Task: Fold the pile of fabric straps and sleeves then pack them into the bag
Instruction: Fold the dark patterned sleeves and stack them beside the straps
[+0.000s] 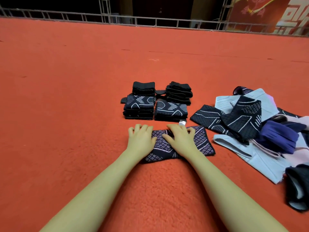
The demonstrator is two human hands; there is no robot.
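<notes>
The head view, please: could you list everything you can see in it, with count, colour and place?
patterned sleeve: one, dark with lilac lines, flat on the carpet under both hands.
folded stacks: four, two dark with white lines in front, two plain black behind, beyond the hands.
unfolded pile: one heap, pale blue, dark patterned, purple and pink pieces, on the right.
carpet: one, orange-red, covering the floor.
metal railing: one, grey, along the far edge.
red banner: one, top right.
bag: none clearly in view.
left hand: fingers curled at the sleeve's left end.
right hand: fingers curled on the sleeve's middle.
</notes>
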